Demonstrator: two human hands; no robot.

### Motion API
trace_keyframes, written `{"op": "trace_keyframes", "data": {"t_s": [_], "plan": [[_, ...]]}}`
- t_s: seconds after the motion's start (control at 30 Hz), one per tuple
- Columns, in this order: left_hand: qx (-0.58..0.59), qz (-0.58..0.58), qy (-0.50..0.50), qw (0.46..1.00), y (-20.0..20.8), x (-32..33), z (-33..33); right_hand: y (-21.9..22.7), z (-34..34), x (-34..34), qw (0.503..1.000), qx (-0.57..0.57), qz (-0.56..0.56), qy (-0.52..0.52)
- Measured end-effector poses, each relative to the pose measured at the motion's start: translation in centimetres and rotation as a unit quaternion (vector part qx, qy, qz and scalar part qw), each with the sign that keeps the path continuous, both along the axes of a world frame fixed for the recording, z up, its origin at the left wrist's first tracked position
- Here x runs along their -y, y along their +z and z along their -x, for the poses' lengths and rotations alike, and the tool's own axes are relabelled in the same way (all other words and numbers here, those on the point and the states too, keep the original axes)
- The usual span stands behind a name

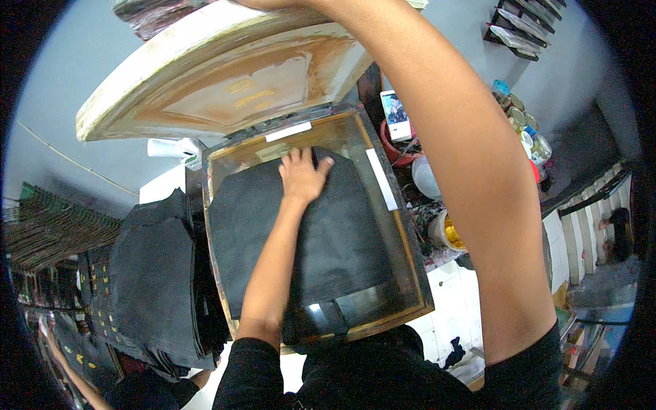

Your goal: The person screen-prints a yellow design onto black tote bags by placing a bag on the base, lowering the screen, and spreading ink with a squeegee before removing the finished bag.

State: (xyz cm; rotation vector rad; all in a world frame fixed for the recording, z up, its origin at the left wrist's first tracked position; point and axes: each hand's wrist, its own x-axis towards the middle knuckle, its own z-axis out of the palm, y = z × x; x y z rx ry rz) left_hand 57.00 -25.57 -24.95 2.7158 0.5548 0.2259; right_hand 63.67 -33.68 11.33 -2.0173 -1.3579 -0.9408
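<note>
My left hand (303,179) lies flat with its fingers spread on a black fabric panel (335,232). The panel rests on a glass-topped printing table (417,287) with a wooden border. Above the table's far side, a screen-printing frame (205,96) is tilted up, with brown smears and a small yellow design on its mesh. My right arm reaches over to its upper rim, where my right hand (270,3) grips the frame. The upper picture edge cuts off most of that hand's fingers.
Left of the table stands a stack of black fabric panels (154,273). Another person's arm (72,369) shows at lower left. On the right are a propped phone (398,117), a tub of yellow ink (451,232) and several jars (523,123). A wall rack (523,31) hangs beyond.
</note>
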Motion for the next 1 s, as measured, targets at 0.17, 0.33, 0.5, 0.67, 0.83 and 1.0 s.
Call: {"op": "trace_keyframes", "data": {"t_s": [0.17,0.33,0.5,0.67,0.83,1.0], "plan": [[-0.059,-0.035,0.011,0.998,0.6,-4.7,-1.2,-0.4,0.1,0.5,1.0,0.022,-0.003,0.013],[0.049,-0.038,0.029,0.998,1.1,-4.1,-1.6,0.1,0.1,0.3,1.0,-0.021,0.017,-0.009],[0.01,-0.036,-0.062,0.997,-1.2,0.8,0.0,0.4,0.4,1.5,0.998,-0.048,0.03,0.017],[-0.075,0.018,-0.016,0.997,-1.4,2.9,-2.3,0.3,0.0,1.1,0.999,-0.022,0.012,0.024],[-0.091,0.043,-0.005,0.995,-0.9,2.5,-4.6,0.2,-0.2,0.3,1.0,-0.021,0.009,0.01],[-0.133,0.061,0.016,0.989,-0.3,2.8,-5.7,0.3,-0.9,-0.4,1.0,-0.012,0.015,-0.012]]}}
